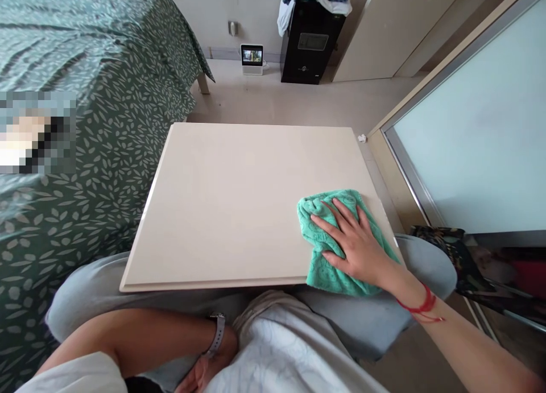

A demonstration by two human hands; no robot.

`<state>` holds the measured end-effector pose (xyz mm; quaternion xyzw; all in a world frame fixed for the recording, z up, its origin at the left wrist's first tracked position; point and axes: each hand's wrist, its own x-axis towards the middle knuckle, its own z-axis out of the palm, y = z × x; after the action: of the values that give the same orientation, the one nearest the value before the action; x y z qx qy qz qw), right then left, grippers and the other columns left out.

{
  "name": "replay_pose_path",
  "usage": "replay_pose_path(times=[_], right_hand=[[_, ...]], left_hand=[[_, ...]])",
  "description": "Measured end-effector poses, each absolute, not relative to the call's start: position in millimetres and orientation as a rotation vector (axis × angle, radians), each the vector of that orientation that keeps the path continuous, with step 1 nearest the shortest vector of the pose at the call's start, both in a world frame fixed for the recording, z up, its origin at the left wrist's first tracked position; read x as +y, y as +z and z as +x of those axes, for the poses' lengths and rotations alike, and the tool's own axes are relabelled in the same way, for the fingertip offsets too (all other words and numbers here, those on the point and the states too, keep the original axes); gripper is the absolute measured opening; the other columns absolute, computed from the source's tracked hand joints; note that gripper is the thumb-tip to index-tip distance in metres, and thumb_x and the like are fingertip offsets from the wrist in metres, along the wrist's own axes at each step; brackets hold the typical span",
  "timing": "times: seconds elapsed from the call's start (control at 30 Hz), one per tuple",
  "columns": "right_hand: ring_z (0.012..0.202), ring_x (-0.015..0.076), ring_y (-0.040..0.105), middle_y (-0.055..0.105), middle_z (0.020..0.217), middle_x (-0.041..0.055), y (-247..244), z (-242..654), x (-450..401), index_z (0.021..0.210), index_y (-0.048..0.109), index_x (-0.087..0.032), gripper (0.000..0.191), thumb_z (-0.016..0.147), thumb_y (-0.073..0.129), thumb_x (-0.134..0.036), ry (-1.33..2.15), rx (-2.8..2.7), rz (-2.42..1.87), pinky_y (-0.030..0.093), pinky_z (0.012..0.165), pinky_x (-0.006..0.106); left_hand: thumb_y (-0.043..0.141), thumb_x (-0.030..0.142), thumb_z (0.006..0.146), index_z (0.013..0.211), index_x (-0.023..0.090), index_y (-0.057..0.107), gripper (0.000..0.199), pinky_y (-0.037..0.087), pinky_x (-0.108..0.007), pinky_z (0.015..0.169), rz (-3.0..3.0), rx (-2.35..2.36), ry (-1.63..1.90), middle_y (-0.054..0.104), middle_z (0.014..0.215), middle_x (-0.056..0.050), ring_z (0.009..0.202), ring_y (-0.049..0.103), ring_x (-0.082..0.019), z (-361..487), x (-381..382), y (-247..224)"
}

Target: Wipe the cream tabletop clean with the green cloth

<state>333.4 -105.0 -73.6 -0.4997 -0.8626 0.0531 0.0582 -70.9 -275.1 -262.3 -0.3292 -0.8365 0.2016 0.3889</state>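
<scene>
A green microfibre cloth [330, 242] is pressed flat by the right hand [356, 242], fingers spread open, at the near right corner of the cream desk [239, 205]. The left hand [200, 373] is rested in the lap, its grip hidden.

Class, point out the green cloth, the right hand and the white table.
green cloth [318, 265], head view, lower left fold.
right hand [356, 242], head view, back of the hand.
white table [230, 205], head view, bare middle of its top.
</scene>
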Motion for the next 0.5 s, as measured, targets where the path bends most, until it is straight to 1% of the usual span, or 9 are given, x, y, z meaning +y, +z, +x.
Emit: replay_pose_path(times=[0.1, 0.13, 0.2, 0.27, 0.33, 0.4, 0.43, 0.47, 0.5], right_hand=[[0.175, 0.0505, 0.030, 0.039, 0.189, 0.0177, -71.0, 333.4, -62.3, 0.180, 0.048, -0.029, 0.073, 0.108, 0.055, -0.045, 0.172, -2.566, -1.619, 0.033, 0.128, 0.088], [0.175, 0.0507, 0.029, 0.039, 0.188, 0.0185, -70.2, 333.4, -43.7, 0.180, 0.048, -0.029, 0.073, 0.109, 0.055, -0.045, 0.178, -2.544, -1.658, 0.032, 0.128, 0.088], [0.175, 0.0519, 0.029, 0.041, 0.187, 0.0205, -69.0, 333.3, -3.6, 0.180, 0.048, -0.027, 0.074, 0.109, 0.054, -0.047, 0.185, -2.497, -1.718, 0.031, 0.129, 0.087], [0.175, 0.0534, 0.028, 0.041, 0.187, 0.0228, -68.5, 332.7, 36.8, 0.180, 0.048, -0.026, 0.075, 0.109, 0.054, -0.049, 0.191, -2.442, -1.763, 0.029, 0.128, 0.088], [0.175, 0.0543, 0.027, 0.039, 0.187, 0.0246, -68.0, 331.5, 73.8, 0.180, 0.047, -0.023, 0.077, 0.109, 0.053, -0.052, 0.209, -2.382, -1.817, 0.027, 0.128, 0.090], [0.175, 0.0546, 0.025, 0.037, 0.188, 0.0257, -66.8, 330.4, 105.0, 0.180, 0.046, -0.021, 0.078, 0.109, 0.052, -0.053, 0.230, -2.323, -1.878, 0.025, 0.128, 0.090], [0.176, 0.0544, 0.023, 0.035, 0.189, 0.0251, -66.0, 330.3, 118.2, 0.181, 0.045, -0.020, 0.079, 0.109, 0.051, -0.053, 0.240, -2.295, -1.905, 0.024, 0.128, 0.090], [0.176, 0.0538, 0.022, 0.034, 0.190, 0.0230, -65.1, 330.6, 129.8, 0.181, 0.045, -0.022, 0.080, 0.108, 0.049, -0.054, 0.251, -2.267, -1.932, 0.023, 0.129, 0.090], [0.177, 0.0528, 0.021, 0.034, 0.190, 0.0192, -64.2, 331.5, 139.8, 0.181, 0.046, -0.024, 0.081, 0.107, 0.049, -0.057, 0.263, -2.237, -1.955, 0.022, 0.130, 0.090]], left_hand=[[0.079, 0.040, 0.069, 0.151, 0.033, 0.078, 0.083, 0.068, -0.043, 0.077, -1.150, -2.115, 0.476, 0.071, 0.153, -0.010, 0.131, 0.072, -0.041, -66.9, -271.8, -248.5], [0.079, 0.042, 0.070, 0.154, 0.034, 0.076, 0.085, 0.069, -0.045, 0.082, -1.208, -2.105, 0.470, 0.068, 0.157, -0.009, 0.138, 0.068, -0.042, -65.0, -270.9, -243.5], [0.080, 0.044, 0.070, 0.156, 0.034, 0.075, 0.087, 0.068, -0.048, 0.088, -1.219, -2.087, 0.482, 0.066, 0.160, -0.009, 0.144, 0.064, -0.043, -61.4, -271.5, -237.5], [0.081, 0.043, 0.070, 0.156, 0.034, 0.075, 0.086, 0.068, -0.049, 0.090, -1.216, -2.077, 0.503, 0.066, 0.160, -0.010, 0.145, 0.063, -0.043, -59.1, -277.9, -241.0], [0.082, 0.038, 0.070, 0.153, 0.034, 0.076, 0.084, 0.067, -0.048, 0.089, -1.193, -2.071, 0.561, 0.067, 0.158, -0.010, 0.142, 0.065, -0.043, -58.6, -290.7, -255.3], [0.083, 0.027, 0.067, 0.145, 0.034, 0.081, 0.078, 0.066, -0.046, 0.085, -1.065, -2.066, 0.677, 0.070, 0.151, -0.010, 0.132, 0.071, -0.043, -60.1, -305.6, -277.8], [0.083, 0.017, 0.063, 0.136, 0.034, 0.085, 0.075, 0.066, -0.045, 0.082, -0.930, -2.072, 0.758, 0.074, 0.145, -0.011, 0.123, 0.075, -0.043, -61.9, -311.8, -290.2], [0.083, 0.005, 0.054, 0.122, 0.029, 0.090, 0.073, 0.065, -0.043, 0.076, -0.800, -2.076, 0.817, 0.078, 0.132, -0.014, 0.108, 0.078, -0.044, -64.5, -316.2, -302.3], [0.078, -0.009, 0.041, 0.105, 0.021, 0.091, 0.072, 0.063, -0.039, 0.070, -0.652, -2.078, 0.871, 0.081, 0.116, -0.018, 0.089, 0.079, -0.043, -67.8, -318.5, -313.2]])
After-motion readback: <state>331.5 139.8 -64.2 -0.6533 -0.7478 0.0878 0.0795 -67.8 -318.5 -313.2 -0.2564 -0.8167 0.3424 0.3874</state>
